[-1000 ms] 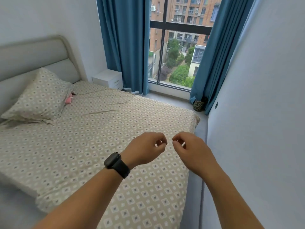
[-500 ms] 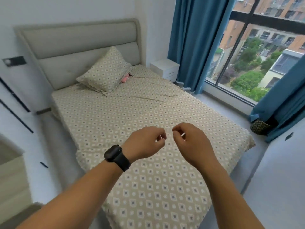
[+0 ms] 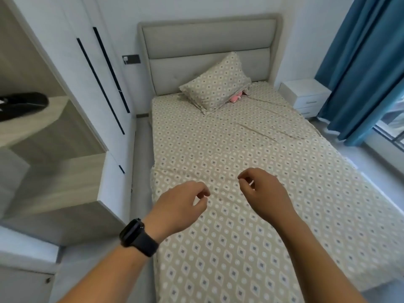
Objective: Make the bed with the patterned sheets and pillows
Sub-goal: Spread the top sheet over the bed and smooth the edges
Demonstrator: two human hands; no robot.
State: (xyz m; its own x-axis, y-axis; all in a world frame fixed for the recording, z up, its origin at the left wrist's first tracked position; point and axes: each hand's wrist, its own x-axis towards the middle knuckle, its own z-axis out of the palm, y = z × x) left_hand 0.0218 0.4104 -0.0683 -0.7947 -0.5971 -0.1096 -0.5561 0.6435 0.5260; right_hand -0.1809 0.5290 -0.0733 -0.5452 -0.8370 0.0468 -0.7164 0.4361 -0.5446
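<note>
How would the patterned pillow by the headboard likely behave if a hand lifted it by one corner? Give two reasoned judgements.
The pillow looks plump and leans on the headboard, so it is probably light and soft, sagging from a held corner. Its limp flat border suggests the cover is floppy cloth, likely easy to pinch and unlikely to slip.

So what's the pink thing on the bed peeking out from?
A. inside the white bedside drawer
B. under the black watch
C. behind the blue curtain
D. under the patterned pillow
D: the small pink soft thing pokes out from beneath the right edge of the beige diamond-patterned pillow, lying on the matching patterned sheet near the grey padded headboard.
</note>
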